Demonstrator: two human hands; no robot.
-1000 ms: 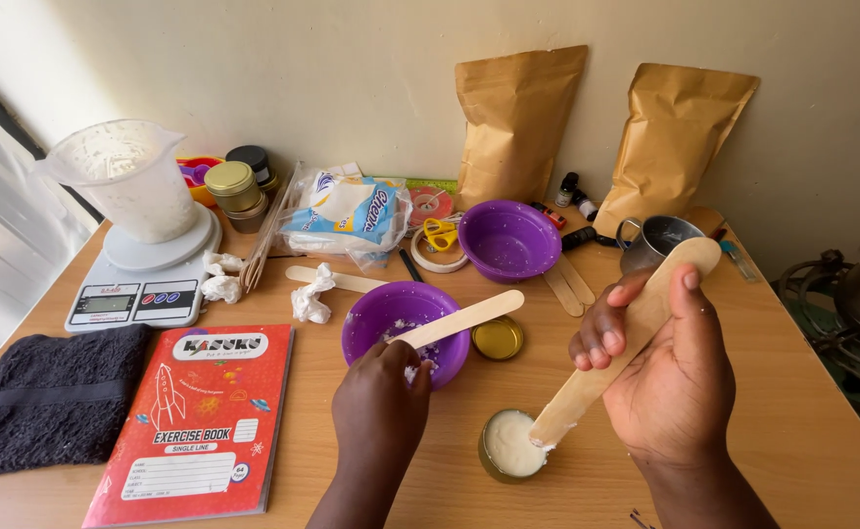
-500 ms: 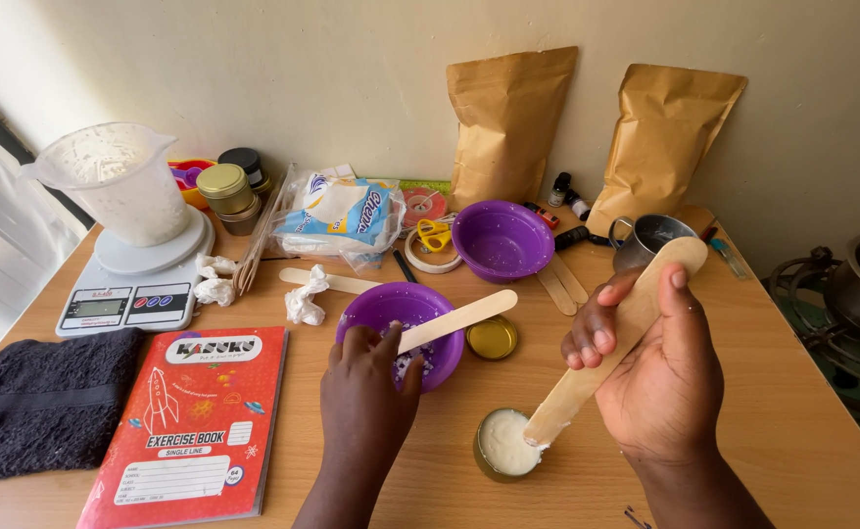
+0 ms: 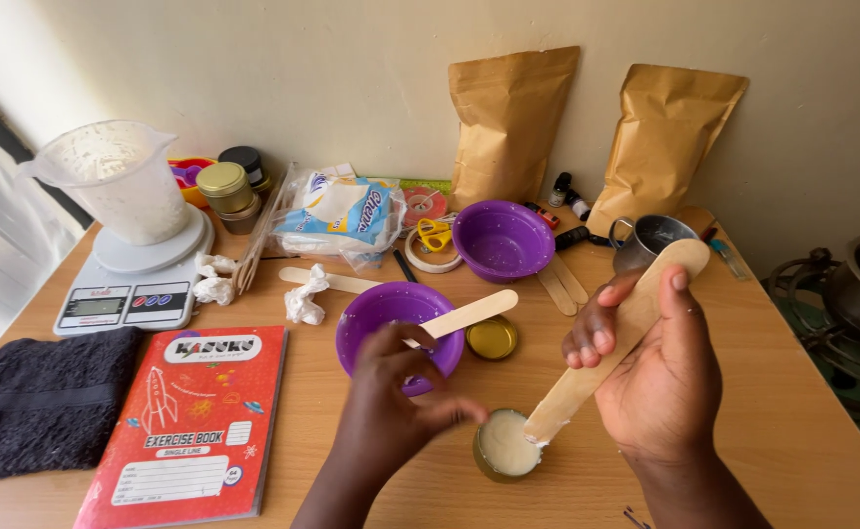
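Note:
My right hand (image 3: 660,367) grips a large wooden spatula (image 3: 616,343), tilted, its lower end resting in the pale wax of a small gold tin (image 3: 504,447) on the table. My left hand (image 3: 391,402) reaches to the tin, thumb and fingers at its left rim. Just behind that hand stands a purple bowl (image 3: 371,313) with a wooden stick (image 3: 469,313) lying across its rim. A gold lid (image 3: 493,338) lies to the right of the bowl.
A second purple bowl (image 3: 503,240), a metal cup (image 3: 650,240), two brown paper pouches (image 3: 508,122), small bottles, tape and scissors stand at the back. Left: a scale (image 3: 131,284) bearing a plastic jug (image 3: 121,181), jars, a red exercise book (image 3: 195,421), a dark towel (image 3: 38,402).
My left hand has moved from the stick in the purple bowl down to the tin's rim. My right hand keeps the spatula in the tin.

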